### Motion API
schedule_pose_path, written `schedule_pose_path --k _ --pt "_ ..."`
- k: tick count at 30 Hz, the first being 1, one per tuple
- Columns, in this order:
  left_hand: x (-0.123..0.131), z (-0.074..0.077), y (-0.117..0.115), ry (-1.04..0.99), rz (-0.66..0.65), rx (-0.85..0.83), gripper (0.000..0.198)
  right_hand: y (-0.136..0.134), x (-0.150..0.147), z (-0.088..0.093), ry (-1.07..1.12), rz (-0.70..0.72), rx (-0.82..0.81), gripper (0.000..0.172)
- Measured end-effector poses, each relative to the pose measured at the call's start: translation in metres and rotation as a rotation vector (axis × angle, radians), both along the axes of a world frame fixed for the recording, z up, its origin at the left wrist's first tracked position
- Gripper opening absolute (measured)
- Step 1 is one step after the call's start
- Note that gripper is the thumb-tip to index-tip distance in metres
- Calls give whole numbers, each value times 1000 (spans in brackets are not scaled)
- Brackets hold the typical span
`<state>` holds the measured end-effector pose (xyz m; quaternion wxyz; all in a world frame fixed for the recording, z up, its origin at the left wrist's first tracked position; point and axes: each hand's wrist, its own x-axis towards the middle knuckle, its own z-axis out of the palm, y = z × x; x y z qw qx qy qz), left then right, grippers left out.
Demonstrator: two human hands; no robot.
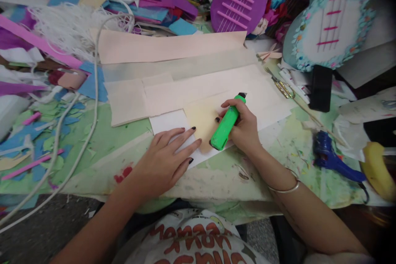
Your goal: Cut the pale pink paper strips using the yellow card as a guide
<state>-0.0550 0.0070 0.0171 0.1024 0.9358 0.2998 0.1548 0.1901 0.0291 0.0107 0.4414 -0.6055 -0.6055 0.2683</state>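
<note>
My right hand [244, 128] is closed around a chunky bright green tool [225, 128]. Its slanted black end points up and away from me; I cannot tell its exact kind. The tool is over a pale yellow piece of paper [201, 117], which lies on a white sheet [173, 120]. My left hand [168, 156] lies flat with its fingers spread, fingertips at the lower left edge of the yellow piece. Behind both hands a larger cream paper sheet [198, 90] extends across the table, with a peach strip [173, 47] along its far side.
Gold-handled scissors [283, 86], a black phone [321, 88] and a blue glue gun [337, 159] lie right. Purple [238, 2] and pale blue [328, 29] guitar-shaped crafts stand behind. A white cable [95, 78], paper scraps [52, 132] and tangled white strips [71, 29] occupy the left.
</note>
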Motion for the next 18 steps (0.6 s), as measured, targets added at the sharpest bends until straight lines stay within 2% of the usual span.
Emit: schedule_pose_path --k 10,14,18 --pt "2 -1 0 -3 11 8 38 1 3 0 102 34 12 34" --pt "5 8 4 12 -16 48 34 3 7 5 209 -7 49 27" --pt "13 19 16 66 -97 84 22 5 12 7 297 -3 14 28"
